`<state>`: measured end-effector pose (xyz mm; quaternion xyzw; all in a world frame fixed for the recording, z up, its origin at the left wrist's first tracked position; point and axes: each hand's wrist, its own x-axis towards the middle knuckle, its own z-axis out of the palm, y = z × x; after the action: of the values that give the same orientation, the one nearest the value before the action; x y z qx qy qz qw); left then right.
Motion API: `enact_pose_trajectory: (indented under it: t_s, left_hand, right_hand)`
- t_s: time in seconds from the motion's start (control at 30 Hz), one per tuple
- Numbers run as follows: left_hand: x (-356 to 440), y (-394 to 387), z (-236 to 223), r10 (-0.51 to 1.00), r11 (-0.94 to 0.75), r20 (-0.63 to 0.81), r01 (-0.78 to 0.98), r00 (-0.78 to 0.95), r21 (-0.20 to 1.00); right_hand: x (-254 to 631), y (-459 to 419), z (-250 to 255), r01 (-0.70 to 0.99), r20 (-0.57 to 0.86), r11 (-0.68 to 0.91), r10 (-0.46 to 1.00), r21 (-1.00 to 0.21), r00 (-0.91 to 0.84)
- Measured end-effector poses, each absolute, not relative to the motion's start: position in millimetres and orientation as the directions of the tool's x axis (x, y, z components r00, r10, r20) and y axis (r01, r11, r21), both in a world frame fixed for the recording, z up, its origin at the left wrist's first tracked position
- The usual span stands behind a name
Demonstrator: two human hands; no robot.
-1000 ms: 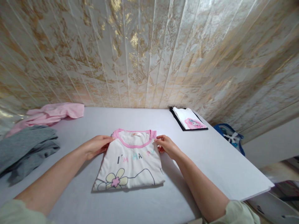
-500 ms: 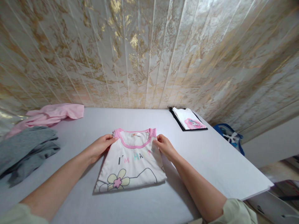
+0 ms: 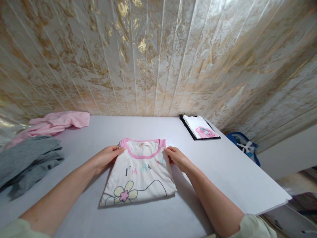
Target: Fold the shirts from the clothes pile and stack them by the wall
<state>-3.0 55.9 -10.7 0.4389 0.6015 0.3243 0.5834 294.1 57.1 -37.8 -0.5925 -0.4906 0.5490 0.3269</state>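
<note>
A folded white T-shirt (image 3: 146,175) with a pink neckband, coloured lettering and a yellow flower print lies on the white table (image 3: 138,127), neckline facing away from me. My left hand (image 3: 106,158) pinches its upper left edge near the collar, thumb on top and the other fingers underneath. At the opposite upper corner, my right hand (image 3: 177,158) grips the edge in the same way. The fingers beneath the cloth are partly hidden on both sides.
At the far left lie a pink garment (image 3: 66,120) and a crumpled grey garment (image 3: 32,162). A folded white shirt (image 3: 198,125) rests on black cloth (image 3: 192,134) at the back right. Beyond the right edge sits a blue bag (image 3: 244,145). A patterned curtain (image 3: 148,66) hangs behind.
My right thumb has shifted slightly at the shirt's upper right edge, showing more of the lettering. Both hands keep their hold, and the shirt stays nearly in place.
</note>
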Motion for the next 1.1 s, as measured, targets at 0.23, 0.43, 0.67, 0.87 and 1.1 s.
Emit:
enact_pose_trajectory:
  t_s: [0.23,0.43,0.67,0.87,1.1]
  left_hand:
    - [10,53,-12,0.969,0.247,-0.234,0.317,-0.078,0.916]
    - [52,41,7,0.991,0.131,-0.125,0.223,-0.038,0.966]
    - [105,29,13,0.991,0.076,-0.089,0.14,0.096,0.987]
    - [113,26,6,0.99,0.105,-0.111,0.076,0.088,0.992]
    - [115,20,20,0.971,0.189,-0.179,-0.046,0.156,0.981]
  right_hand:
    - [285,62,-49,0.502,0.078,0.083,0.996,-0.861,-0.032]
    - [266,53,-30,0.492,0.245,0.244,0.968,-0.835,-0.064]
    - [247,35,-9,0.396,0.27,0.289,0.957,-0.872,-0.105]
    - [250,32,-11,0.355,0.276,0.303,0.953,-0.884,-0.125]
    - [250,26,-2,0.383,0.216,0.244,0.97,-0.891,-0.116]
